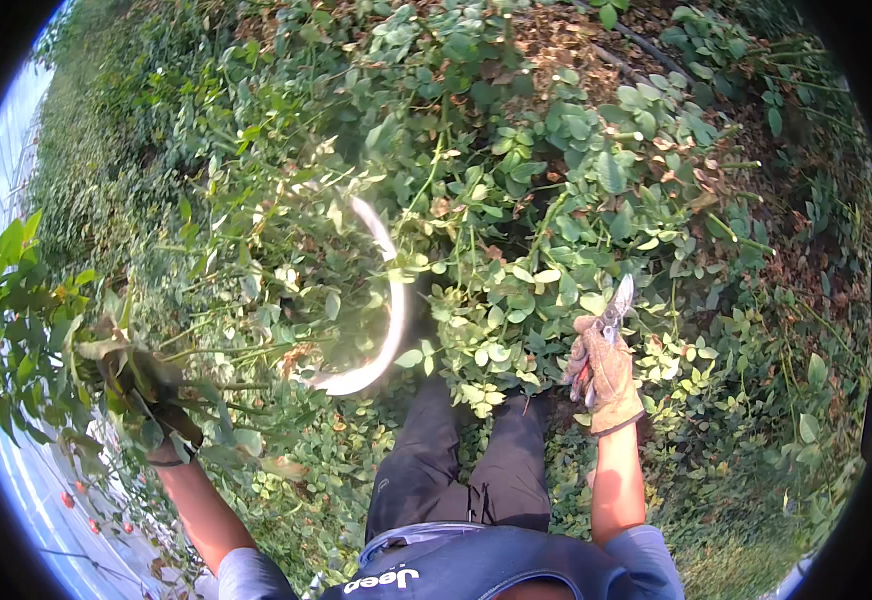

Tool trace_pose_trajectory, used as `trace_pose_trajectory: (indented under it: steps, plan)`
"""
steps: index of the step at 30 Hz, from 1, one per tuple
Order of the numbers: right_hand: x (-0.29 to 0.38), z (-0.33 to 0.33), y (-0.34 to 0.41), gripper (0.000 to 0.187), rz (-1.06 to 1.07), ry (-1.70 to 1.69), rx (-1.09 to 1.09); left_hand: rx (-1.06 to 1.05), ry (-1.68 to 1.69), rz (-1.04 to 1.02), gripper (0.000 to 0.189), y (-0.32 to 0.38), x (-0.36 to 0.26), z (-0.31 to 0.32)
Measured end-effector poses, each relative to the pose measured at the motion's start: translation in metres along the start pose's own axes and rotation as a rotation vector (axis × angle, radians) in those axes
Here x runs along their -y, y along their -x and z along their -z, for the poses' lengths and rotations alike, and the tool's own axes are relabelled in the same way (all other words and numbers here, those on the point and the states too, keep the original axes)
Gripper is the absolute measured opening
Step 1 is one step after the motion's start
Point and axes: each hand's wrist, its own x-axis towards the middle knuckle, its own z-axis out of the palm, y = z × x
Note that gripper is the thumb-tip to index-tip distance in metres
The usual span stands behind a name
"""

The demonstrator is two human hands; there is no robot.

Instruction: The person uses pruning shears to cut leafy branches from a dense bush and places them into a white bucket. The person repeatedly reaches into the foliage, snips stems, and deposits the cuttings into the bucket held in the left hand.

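My right hand (607,375), in a tan work glove, grips a pair of pruning shears (617,306). Their metal blades point up and away from me, and a bit of red handle shows under my fingers. On the left, my gloved left hand (173,427) is closed around a bundle of cut leafy stems (124,360). Leaves hide most of its fingers. The stems' leafy tops (15,300) reach toward the left rim, and bare stem ends point right. Between my hands stand leafy bushes (511,300), which look like roses.
Several pruned stem stubs (743,240) stick out at the right. Dry brown leaves (571,60) and a dark pipe or hose (653,49) lie at the top. Red blooms or buds (68,500) show at lower left, before pale sheeting (23,487). A bright curved glare crosses the middle.
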Motion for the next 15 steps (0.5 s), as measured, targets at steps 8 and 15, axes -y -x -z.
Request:
trace_pose_trajectory:
  steps: [8,15]
  plan:
    - [-0.045,-0.058,0.023,0.022,-0.080,0.357,-0.041,-0.437,0.343,0.417,0.052,0.094,0.075,0.078]
    - [-0.074,-0.115,0.045,0.024,-0.025,0.381,0.006,-0.020,-1.351,-0.168,0.065,0.106,0.179,0.135]
